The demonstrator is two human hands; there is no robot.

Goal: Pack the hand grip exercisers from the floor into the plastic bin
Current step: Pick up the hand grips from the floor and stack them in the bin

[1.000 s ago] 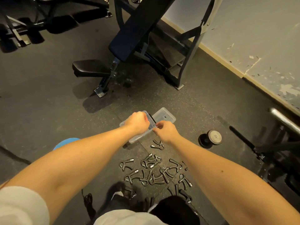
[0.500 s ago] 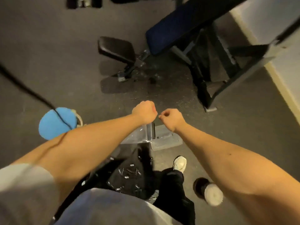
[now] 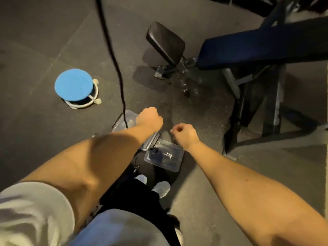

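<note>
The bin [image 3: 164, 158] lies on the floor at 6 o'clock from the right hand [image 3: 185, 133], long axis running 10 to 4. The left hand [image 3: 149, 118], fist clenched, hangs over the lid [image 3: 127, 121]. Right fingers curled, seemingly empty. Exercisers unseen.

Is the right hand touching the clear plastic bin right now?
Apart. In the head view the right hand is a loose fist held above the floor, with dark floor showing between it and the clear plastic bin lower in the picture.
</note>
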